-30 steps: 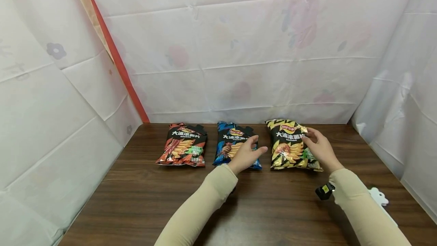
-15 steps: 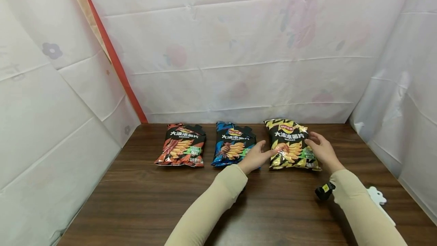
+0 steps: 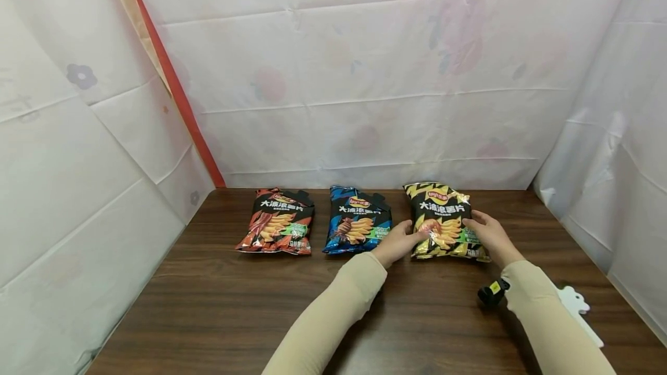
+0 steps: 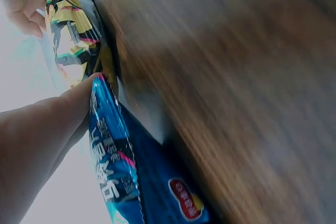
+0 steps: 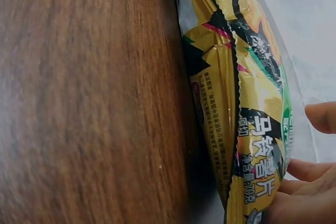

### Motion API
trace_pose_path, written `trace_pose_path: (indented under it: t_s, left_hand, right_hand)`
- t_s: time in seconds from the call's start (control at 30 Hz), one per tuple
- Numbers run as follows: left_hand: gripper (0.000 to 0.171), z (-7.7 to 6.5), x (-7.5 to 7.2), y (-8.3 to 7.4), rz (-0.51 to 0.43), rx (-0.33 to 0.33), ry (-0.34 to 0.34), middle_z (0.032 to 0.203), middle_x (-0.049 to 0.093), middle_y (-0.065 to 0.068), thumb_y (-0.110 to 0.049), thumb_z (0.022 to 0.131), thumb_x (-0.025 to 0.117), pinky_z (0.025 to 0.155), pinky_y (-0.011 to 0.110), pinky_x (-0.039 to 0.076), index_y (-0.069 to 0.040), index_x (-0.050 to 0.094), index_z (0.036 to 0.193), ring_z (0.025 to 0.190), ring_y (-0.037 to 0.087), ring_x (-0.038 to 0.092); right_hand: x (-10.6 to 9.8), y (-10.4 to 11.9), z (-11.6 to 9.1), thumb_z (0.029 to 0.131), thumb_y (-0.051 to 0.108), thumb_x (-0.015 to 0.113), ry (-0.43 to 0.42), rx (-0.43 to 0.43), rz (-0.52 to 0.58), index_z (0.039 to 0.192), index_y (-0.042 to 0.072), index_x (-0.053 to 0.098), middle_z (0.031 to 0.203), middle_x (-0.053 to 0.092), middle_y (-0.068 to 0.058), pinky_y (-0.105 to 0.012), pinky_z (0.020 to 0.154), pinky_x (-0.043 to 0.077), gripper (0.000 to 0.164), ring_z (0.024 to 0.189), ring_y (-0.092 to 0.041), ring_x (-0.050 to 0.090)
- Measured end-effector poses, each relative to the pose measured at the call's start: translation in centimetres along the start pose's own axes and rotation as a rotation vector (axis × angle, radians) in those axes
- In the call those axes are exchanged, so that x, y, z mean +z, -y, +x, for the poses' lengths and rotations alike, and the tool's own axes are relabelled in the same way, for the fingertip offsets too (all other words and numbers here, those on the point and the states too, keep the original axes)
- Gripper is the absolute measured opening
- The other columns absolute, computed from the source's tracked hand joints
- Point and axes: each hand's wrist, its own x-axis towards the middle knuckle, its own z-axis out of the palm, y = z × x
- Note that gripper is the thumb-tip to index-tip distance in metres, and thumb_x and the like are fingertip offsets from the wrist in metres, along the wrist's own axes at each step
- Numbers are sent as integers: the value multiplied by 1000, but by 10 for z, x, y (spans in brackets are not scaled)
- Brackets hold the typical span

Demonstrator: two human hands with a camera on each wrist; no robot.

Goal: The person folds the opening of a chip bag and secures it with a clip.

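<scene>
A yellow and black bag of potato chips (image 3: 440,210) lies face up on the dark wooden table, at the right of a row of bags. My left hand (image 3: 400,245) is at its lower left side, the thumb reaching over the bag's edge; the blue bag of chips (image 3: 356,219) lies just left of that hand. On the yellow bag's right side rests my right hand (image 3: 491,237). In the right wrist view its fingers (image 5: 307,182) touch the bag's side while the thumb stands apart. Neither hand is plainly curled round the bag.
A red bag of chips (image 3: 278,221) lies at the left end of the row. Beside the right forearm is a white item (image 3: 573,301) with a scalloped end, partly hidden by the sleeve. A pale printed cloth (image 3: 323,74) hangs behind the table (image 3: 219,305).
My left hand has moved right, from over the blue bag to the yellow bag's left side. The right hand has slid slightly down along the yellow bag's right side. The bags hardly move.
</scene>
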Motion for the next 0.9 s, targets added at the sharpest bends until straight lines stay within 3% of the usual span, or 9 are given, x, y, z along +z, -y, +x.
trace_pose_path:
  t_s: [0.43,0.67,0.9]
  left_hand:
    - [71,5,7,0,-76,-19,-24,152,43,14,-39,94,61,114,45,35,1,38,148,140,29,41]
    - [72,4,7,1,-168,-44,-4,154,39,16,-36,94,63,109,45,41,1,35,150,136,30,46]
    - [70,0,6,3,-162,-50,3,154,39,13,-38,95,62,109,46,41,-3,36,150,136,30,46]
  right_hand:
    - [5,-3,2,105,40,36,6,0,6,157,2,-2,161,-3,-29,-65,114,18,75,146,-51,7]
    - [6,-2,-1,105,37,37,-8,14,37,157,3,-1,161,0,-28,-64,114,19,73,146,-50,9]
    - [5,-3,-4,105,38,39,-35,-1,54,158,6,0,161,-2,-28,-65,113,20,73,146,-51,9]
